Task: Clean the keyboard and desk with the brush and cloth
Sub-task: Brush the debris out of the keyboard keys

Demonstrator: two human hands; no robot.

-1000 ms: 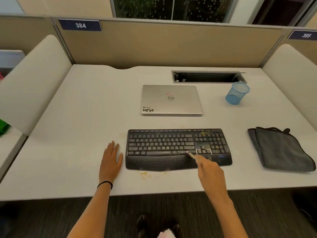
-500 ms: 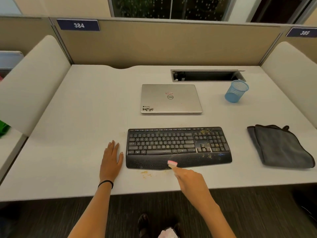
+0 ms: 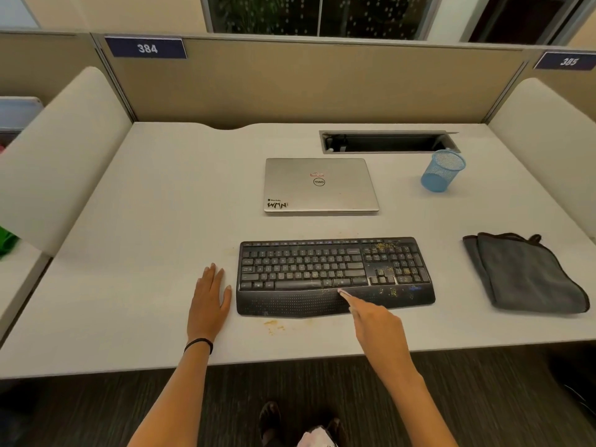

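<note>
Our right hand (image 3: 375,327) pinches the brush (image 3: 344,292) against the keyboard (image 3: 322,275). Our left hand (image 3: 208,298) lies flat on the desk (image 3: 129,253).

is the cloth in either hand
No, the cloth lies untouched on the desk, right of the keyboard.

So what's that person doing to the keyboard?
A person is cleaning a dirty black keyboard. The right hand holds a small brush, its tip on the wrist rest just below the keys. The left hand lies flat on the desk beside the keyboard. Crumbs dot the number keys, and the grey cloth lies untouched to the right.
</note>
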